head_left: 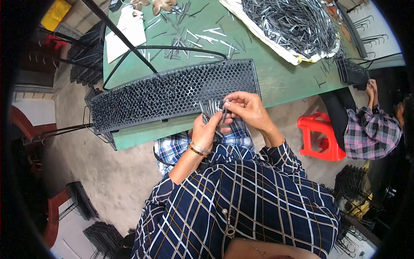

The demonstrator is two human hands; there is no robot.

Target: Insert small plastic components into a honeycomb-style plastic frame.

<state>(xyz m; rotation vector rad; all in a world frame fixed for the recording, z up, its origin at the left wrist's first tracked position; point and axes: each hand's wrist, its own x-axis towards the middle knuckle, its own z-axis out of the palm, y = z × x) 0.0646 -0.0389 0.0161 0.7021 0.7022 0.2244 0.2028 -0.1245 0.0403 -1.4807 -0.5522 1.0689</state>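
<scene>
Left hand (206,131) closed around a fanned bundle of thin metal pins (212,108), wrist wearing a beaded bracelet (196,150). Right hand (246,110) just beside it, thumb and forefinger pinched on a single pin drawn up out of the bundle, both hands held over the lap at the near edge of the green table (284,80). Directly ahead, touching that near edge, a long black perforated panel (172,93) lying flat, rows of small round holes across its whole face; whether the holes already carry pins too fine to tell at this size, though the surface looks dark and bristled rather than see-through. Judged from this, work partway along: a handful of pins in the grip waiting to go, and plenty more supply beyond. Farther back on the table, loose pins (194,41) scattered about, and a big heap of pins (289,21) piled on a pale sheet. At the right, another person in a checked shirt (371,131) seated by a red plastic stool (317,136), handling a similar black panel. More black panels stacked on the floor at lower left (82,200).
</scene>
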